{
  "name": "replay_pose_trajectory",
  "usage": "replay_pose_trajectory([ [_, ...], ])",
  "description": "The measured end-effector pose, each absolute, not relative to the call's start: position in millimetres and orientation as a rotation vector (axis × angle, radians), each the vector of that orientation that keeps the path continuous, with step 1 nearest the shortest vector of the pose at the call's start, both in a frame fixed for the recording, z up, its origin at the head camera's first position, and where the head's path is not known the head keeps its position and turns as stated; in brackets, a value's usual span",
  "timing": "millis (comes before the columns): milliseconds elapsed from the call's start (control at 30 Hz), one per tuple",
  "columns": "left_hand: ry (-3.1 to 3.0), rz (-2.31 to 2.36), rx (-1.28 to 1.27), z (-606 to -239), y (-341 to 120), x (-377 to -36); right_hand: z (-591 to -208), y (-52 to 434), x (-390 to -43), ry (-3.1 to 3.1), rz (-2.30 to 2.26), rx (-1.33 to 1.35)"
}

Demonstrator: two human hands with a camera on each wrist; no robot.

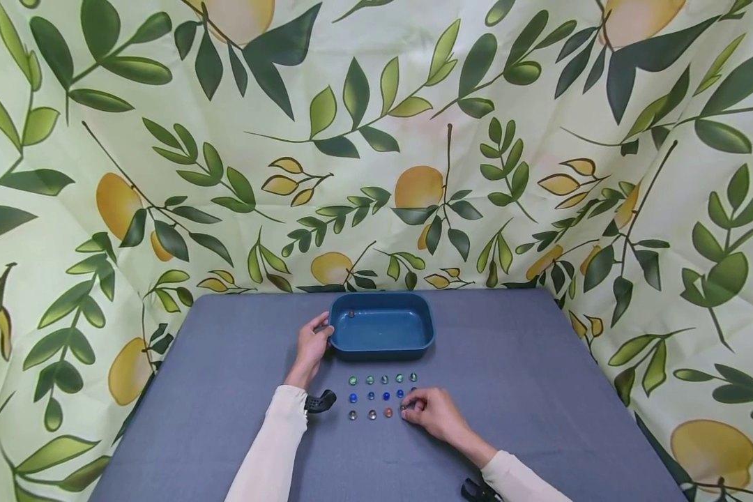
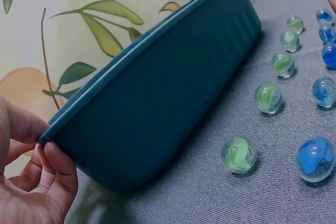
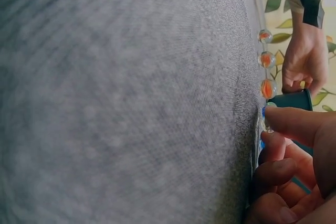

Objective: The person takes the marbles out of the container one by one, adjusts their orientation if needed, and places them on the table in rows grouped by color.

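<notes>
My left hand (image 1: pixel 312 345) grips the left rim of a blue plastic tub (image 1: pixel 383 352) between thumb and fingers. In the left wrist view the tub's side and rim show close up. One small reddish marble (image 1: pixel 351 314) lies inside it. In front of the tub are rows of glass marbles: green ones (image 1: pixel 385 379), blue ones (image 1: pixel 386 396) and, nearest me, orange-swirled ones (image 3: pixel 268 88). At the right end of the nearest row, my right hand (image 1: pixel 436 413) pinches a marble (image 3: pixel 268 124) between thumb and fingertip. Its fingers hide most of that marble.
A grey cloth (image 1: pixel 226 376) covers the table. Behind it and at the sides hangs a curtain (image 1: pixel 364 174) with a leaf and fruit print. A black wrist camera mount (image 1: pixel 321 401) sits by the left sleeve, close to the marbles' left end.
</notes>
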State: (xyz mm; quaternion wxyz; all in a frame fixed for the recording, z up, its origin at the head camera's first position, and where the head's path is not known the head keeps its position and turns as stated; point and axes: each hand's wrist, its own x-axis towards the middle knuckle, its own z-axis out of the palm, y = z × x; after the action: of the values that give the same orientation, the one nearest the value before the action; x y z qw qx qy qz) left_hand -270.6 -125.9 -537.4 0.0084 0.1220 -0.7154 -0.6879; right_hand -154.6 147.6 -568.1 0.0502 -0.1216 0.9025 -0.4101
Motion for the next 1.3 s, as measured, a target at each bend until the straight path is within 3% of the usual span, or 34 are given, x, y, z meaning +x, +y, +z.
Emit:
replay_pose_trajectory([
  [867,-2.232,-2.139,0.385,-539.0,-126.6,-273.5,-559.5,145.6,-151.2,2.766,-1.244,-0.334],
  [1300,-2.231,-2.148,0.371,-540.0,-127.3,-272.5,-500.3,152.3,-169.6,2.867,-1.322,-0.335],
])
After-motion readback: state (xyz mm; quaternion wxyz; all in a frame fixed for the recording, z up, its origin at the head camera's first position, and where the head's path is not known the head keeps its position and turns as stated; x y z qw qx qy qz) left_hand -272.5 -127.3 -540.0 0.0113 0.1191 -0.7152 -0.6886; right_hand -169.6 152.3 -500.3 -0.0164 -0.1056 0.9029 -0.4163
